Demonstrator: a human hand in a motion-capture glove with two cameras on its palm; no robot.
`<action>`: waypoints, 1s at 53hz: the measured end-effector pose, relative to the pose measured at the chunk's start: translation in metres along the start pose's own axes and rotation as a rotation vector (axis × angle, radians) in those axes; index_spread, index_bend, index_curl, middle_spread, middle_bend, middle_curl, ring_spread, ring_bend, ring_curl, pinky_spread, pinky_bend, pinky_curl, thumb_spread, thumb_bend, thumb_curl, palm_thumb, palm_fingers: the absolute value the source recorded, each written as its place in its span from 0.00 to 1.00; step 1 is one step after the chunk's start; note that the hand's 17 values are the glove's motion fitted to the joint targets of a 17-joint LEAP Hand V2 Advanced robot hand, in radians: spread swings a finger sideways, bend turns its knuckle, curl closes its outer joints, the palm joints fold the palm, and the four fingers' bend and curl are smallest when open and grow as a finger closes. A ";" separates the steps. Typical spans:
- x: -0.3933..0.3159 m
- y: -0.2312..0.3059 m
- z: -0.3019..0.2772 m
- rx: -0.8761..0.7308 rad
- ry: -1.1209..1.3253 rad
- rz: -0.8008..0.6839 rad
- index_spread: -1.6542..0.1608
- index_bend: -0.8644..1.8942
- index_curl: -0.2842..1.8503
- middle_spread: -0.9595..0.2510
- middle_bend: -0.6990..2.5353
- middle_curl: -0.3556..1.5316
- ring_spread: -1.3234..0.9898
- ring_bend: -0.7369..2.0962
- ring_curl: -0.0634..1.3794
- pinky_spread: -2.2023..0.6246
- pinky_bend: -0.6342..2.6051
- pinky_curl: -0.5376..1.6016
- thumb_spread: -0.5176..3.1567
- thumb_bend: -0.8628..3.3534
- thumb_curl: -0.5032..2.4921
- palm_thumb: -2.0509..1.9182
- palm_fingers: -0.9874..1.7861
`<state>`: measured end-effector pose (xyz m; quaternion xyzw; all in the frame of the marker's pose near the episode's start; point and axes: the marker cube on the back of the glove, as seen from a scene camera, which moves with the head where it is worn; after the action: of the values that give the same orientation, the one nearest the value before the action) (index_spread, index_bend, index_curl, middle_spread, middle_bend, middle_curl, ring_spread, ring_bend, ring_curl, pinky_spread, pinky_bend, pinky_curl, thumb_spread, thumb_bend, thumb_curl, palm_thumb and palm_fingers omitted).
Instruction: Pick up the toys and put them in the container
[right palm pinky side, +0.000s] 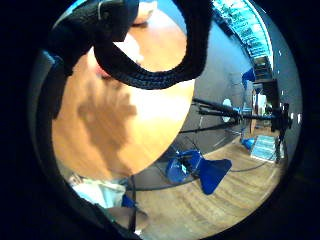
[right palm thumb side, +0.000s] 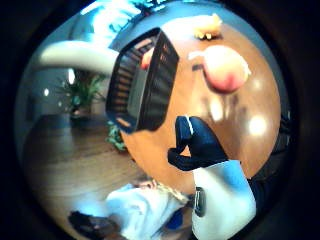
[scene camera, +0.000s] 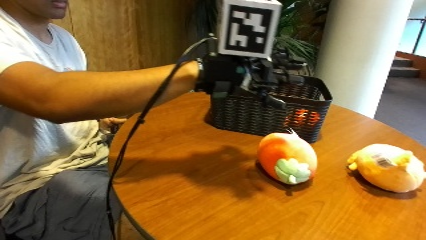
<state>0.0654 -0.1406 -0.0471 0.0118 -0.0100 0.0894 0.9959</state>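
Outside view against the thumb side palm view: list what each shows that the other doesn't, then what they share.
Only the outside view shows the person's bare forearm stretched over the table, and how both toys lie apart from the basket. Only the thumb side palm view shows the gloved fingers curled above the table, holding nothing. Both share the dark basket with something orange inside, the orange plush toy, the yellow plush toy and the round wooden table.
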 end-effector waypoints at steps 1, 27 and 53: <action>0.004 -0.024 0.000 -0.005 0.005 0.033 0.76 0.31 0.20 0.78 0.24 0.25 0.58 0.34 0.16 0.78 0.54 0.42 0.51 0.23 0.26 0.58 0.22; 0.028 -0.134 0.137 -0.556 0.033 0.060 0.76 0.31 0.16 0.83 0.22 0.23 0.59 0.32 0.21 0.80 0.59 0.44 0.48 0.21 0.27 0.59 0.15; 0.007 -0.128 0.133 -0.093 0.098 -0.041 0.72 0.49 0.24 0.66 0.33 0.28 0.45 0.50 0.32 0.67 0.51 0.40 0.46 0.26 0.37 0.73 0.63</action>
<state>0.0922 -0.2687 0.0830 -0.0386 0.0350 0.0686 0.9963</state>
